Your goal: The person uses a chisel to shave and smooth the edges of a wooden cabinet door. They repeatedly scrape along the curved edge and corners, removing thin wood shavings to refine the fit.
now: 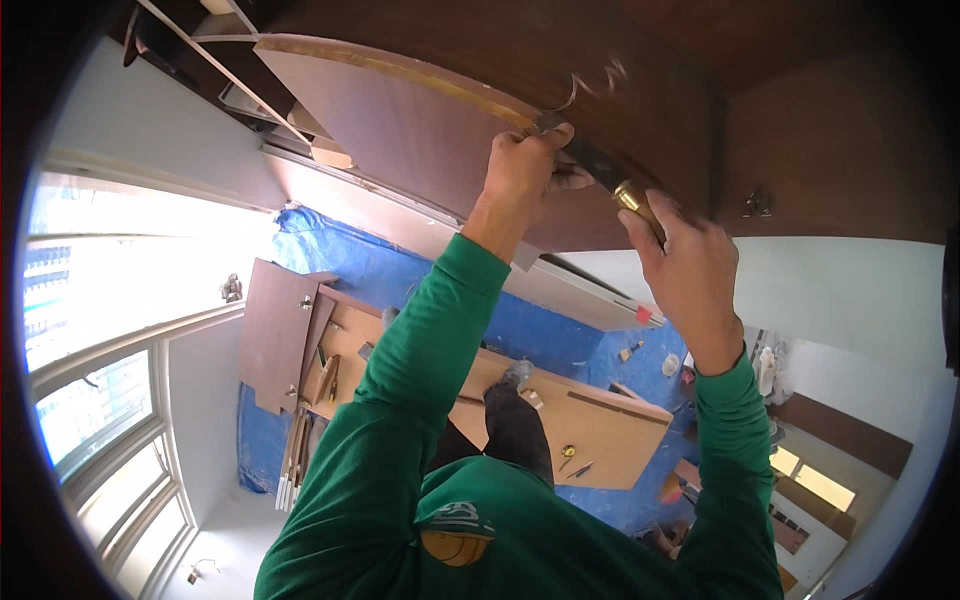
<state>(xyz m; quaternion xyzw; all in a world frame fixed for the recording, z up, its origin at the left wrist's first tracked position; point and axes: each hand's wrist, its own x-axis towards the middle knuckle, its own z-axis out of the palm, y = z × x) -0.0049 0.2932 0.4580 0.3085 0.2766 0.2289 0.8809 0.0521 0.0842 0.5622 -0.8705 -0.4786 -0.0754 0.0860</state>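
Note:
My right hand [695, 270] is wrapped round the wooden handle of a chisel [597, 162] with a brass ferrule and a dark blade. Close to the blade's tip, my left hand [522, 170] pinches the chisel with thumb and fingers. The tip meets the long raw edge of a brown wooden panel [400, 112]; my left fingers partly hide the contact. Thin curled wood shavings [574, 92] stick up beside the tip, against the dark brown wood surface [660, 85] behind.
Below me lies a wooden board [610, 430] bearing a tape measure [569, 451] and small tools; my foot [518, 373] is on it. Blue sheeting [545, 325] covers the floor. Windows [105, 410] line the left wall. Open shelving [235, 70] is at upper left.

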